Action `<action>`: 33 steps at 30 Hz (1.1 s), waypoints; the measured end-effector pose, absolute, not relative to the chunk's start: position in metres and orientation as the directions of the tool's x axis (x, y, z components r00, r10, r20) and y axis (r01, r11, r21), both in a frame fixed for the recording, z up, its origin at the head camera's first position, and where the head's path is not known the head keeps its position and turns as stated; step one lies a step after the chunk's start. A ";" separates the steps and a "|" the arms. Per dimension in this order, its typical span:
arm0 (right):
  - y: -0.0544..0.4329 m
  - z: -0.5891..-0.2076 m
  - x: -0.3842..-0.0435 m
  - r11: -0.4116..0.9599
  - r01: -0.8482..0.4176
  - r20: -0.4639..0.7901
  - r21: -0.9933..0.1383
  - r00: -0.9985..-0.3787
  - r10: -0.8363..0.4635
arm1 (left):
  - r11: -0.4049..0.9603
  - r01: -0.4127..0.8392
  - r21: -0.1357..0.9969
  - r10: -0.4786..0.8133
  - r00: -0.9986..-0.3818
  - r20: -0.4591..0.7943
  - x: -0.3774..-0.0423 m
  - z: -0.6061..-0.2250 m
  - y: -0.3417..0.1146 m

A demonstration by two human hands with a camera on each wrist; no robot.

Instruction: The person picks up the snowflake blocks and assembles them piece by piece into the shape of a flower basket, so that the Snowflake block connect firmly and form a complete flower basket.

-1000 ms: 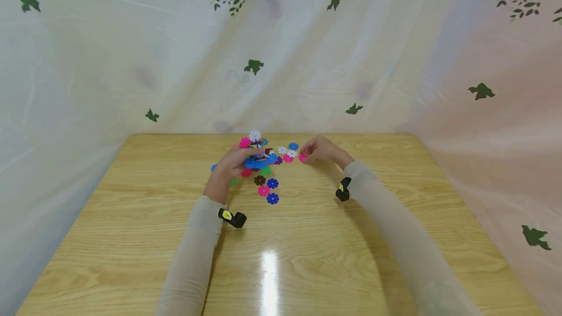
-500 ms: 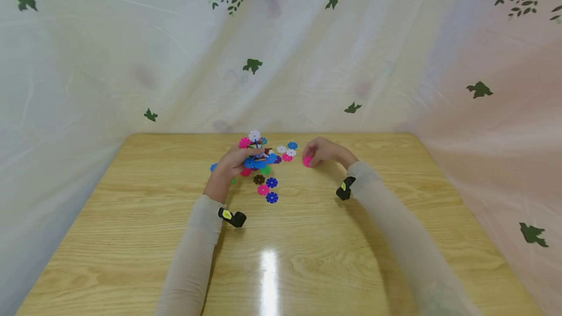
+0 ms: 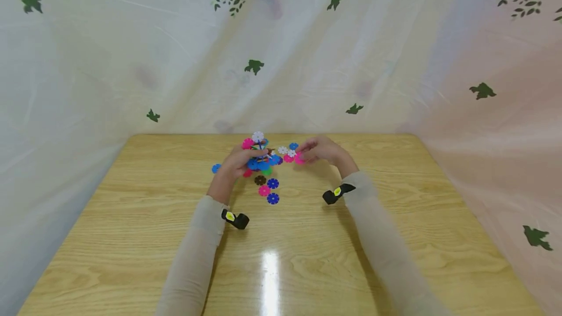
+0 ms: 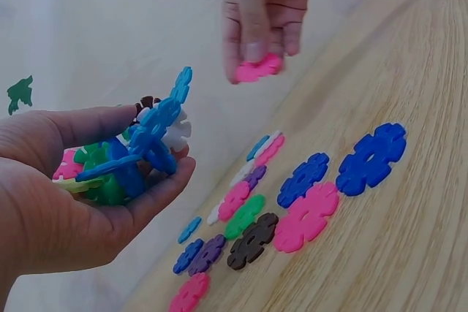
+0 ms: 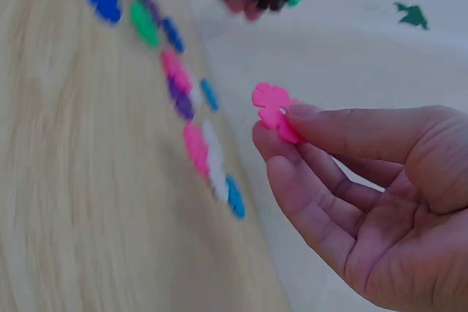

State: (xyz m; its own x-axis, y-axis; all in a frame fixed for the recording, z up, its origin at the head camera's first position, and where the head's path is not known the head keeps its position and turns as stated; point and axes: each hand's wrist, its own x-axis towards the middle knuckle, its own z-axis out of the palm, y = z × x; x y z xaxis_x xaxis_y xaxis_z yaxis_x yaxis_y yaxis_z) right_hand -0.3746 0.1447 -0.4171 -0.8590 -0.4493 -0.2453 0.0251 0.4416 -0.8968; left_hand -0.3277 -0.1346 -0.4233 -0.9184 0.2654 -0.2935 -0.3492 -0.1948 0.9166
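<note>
My left hand (image 3: 236, 162) holds a cluster of interlocking snowflake discs (image 4: 150, 133), joined edge to edge in blue, green, white, pink and brown. Fingers and thumb curl around it, hiding part of its lower side. A white disc (image 3: 257, 136) tops the cluster in the head view. To the right, my right hand (image 3: 324, 151) pinches one pink snowflake disc (image 5: 272, 104) between thumb and fingertips. Its notched edge points outward, and in the left wrist view it is held apart from the cluster.
Several loose discs lie on the wooden table (image 3: 307, 257) below and between the hands, among them a dark blue disc (image 4: 373, 158), a pink disc (image 4: 307, 217), a brown disc (image 4: 252, 241) and a green disc (image 4: 245, 217). A printed curtain (image 3: 281, 96) hangs behind the table.
The right hand shifted slightly right with the pink disc, then came back left toward the cluster, its wrist turning. The left hand with the cluster stays almost in place.
</note>
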 end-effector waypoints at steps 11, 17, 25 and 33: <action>0.108 -0.403 -0.354 0.191 0.002 -0.053 -0.981 -0.963 -0.265 | -0.130 -0.320 0.938 0.194 -0.936 -0.293 -0.325 -0.424 -0.124; 0.097 -0.406 -0.351 0.139 -0.054 0.017 -0.989 -0.967 -0.254 | -0.129 -0.302 0.945 0.199 -0.941 -0.273 -0.325 -0.425 -0.121; 0.090 -0.406 -0.345 0.151 -0.076 0.040 -0.986 -0.973 -0.226 | -0.101 -0.295 0.950 0.166 -0.947 -0.276 -0.327 -0.426 -0.119; 0.085 -0.408 -0.343 0.162 -0.092 0.058 -0.982 -0.977 -0.207 | -0.124 -0.314 0.941 0.150 -0.944 -0.295 -0.328 -0.428 -0.116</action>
